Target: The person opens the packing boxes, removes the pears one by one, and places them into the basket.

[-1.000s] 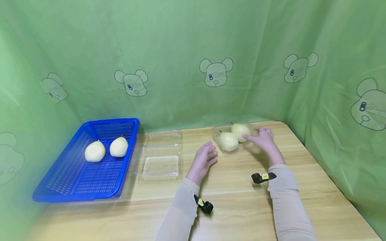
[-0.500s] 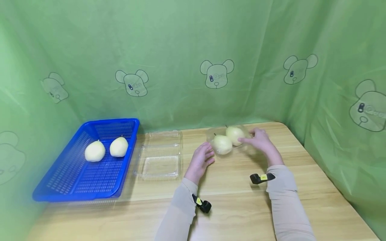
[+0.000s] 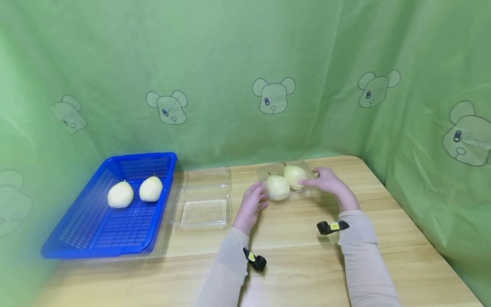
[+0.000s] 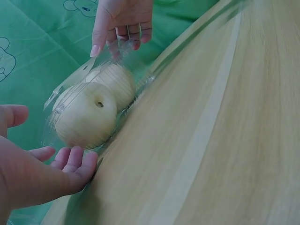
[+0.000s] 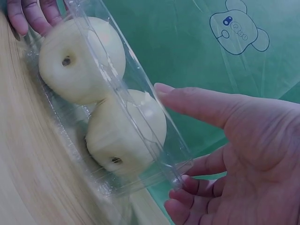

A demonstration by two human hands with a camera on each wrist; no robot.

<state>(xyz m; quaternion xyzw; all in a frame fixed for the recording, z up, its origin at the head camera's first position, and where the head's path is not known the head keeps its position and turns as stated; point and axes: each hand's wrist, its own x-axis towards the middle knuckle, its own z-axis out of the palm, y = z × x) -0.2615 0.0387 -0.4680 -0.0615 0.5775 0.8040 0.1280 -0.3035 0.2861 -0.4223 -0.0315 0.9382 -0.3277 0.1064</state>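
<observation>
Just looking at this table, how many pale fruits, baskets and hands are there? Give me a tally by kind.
Pale fruits: 4
Blue basket: 1
Hands: 2
Total: 7

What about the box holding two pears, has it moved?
Yes: in the head view, the box has shifted left, closer to the basket.

The head view is bright and even; haze softens the curtain (image 3: pixel 23 128) at left and smears the near corner of the basket (image 3: pixel 115 230); faint shadows lie beside the sleeves (image 3: pixel 364 256); both wrist views look dimmer and cooler; glints streak the box (image 5: pixel 131 75); the table (image 4: pixel 243 140) blurs in the left wrist view.
</observation>
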